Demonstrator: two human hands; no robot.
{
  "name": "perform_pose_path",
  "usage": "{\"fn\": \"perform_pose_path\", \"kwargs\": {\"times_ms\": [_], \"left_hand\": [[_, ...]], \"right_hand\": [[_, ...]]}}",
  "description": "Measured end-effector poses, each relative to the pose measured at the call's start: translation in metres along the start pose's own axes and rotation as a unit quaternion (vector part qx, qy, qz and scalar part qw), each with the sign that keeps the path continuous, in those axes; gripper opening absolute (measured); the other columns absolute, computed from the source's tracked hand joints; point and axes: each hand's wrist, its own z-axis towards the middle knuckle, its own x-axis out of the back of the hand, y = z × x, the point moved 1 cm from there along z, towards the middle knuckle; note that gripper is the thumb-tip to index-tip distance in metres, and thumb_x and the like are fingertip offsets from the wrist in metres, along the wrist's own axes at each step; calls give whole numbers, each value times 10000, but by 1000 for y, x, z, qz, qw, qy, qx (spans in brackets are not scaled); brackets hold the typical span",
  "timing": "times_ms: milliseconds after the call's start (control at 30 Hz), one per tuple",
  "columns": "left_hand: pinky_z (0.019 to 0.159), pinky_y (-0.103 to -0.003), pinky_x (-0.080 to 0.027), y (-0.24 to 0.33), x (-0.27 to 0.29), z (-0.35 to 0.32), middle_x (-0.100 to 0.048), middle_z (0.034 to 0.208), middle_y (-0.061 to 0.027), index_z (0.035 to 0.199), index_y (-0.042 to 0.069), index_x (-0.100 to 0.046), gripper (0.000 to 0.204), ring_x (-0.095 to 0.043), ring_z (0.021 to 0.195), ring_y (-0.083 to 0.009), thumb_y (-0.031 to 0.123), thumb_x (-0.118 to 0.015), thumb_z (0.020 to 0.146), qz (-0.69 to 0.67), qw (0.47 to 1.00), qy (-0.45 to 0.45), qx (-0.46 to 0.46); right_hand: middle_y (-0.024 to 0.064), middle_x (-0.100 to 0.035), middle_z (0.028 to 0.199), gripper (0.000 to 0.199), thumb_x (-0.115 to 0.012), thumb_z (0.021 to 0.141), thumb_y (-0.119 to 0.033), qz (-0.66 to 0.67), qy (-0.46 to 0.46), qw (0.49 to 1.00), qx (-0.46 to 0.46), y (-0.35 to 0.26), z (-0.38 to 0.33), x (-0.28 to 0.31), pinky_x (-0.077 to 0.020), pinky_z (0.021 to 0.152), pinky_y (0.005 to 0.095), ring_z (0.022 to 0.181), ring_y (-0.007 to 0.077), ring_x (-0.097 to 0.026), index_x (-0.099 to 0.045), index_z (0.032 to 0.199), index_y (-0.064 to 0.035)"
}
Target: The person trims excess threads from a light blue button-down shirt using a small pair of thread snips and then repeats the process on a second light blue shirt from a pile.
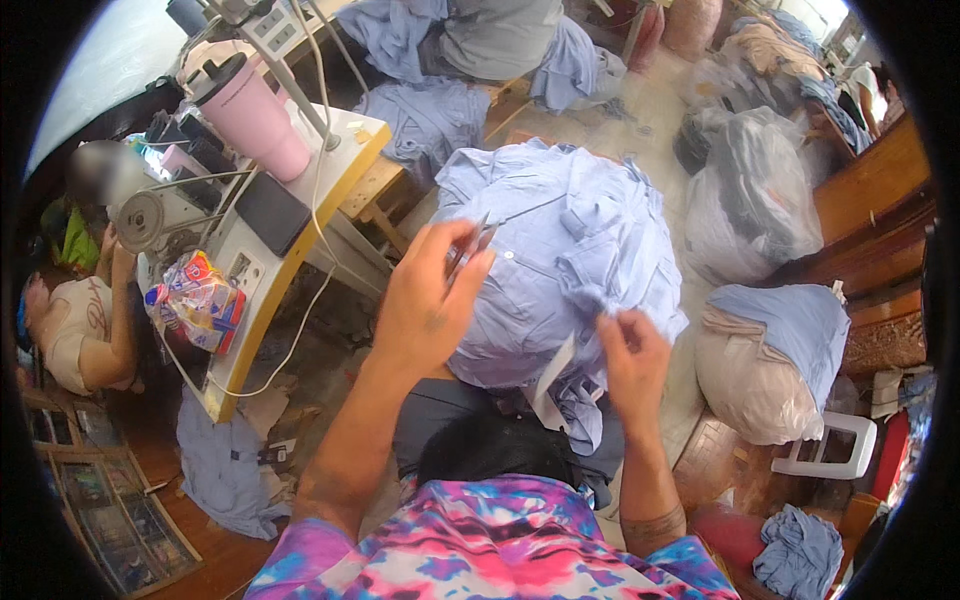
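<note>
In the centre of the frame the left hand [430,300] grips what seems to be small thread snips [470,245] over the light blue shirt [560,260] heaped on the lap, while the right hand [632,355] pinches its edge, probably to keep the cloth tight.

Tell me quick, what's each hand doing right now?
Left hand: closed on small metal snips, held over the blue shirt.
Right hand: fingers pinched on a fold of the shirt.
</note>
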Motion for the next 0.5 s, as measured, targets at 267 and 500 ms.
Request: {"fn": "perform_pose_path", "kwargs": {"times_ms": [267, 500], "left_hand": [[933, -464, -488, -52, -98, 38, -639, 1187, -205, 1230, 17, -689, 374, -590, 1133, -413, 222, -755, 924, 252, 963, 25, -91], [985, -422, -505, 17, -90, -36, -641, 1306, -191, 1379, -4, -601, 633, -639, 1169, -339, 244, -859, 857, -28, 997, -50, -50]], "right_hand": [[-54, -612, 738, 227, -774, 978, -196, 185, -14, 982, -40, -20, 64, -5, -310, 535, 204, 617, -3, -440, -685, 954, 11], [-40, -619, 717, 242, -822, 934, -188, 126, -59, 990, -33, -38, 67, 4, -341, 519, 201, 606, 5, -479, -695, 898, 15]]}}
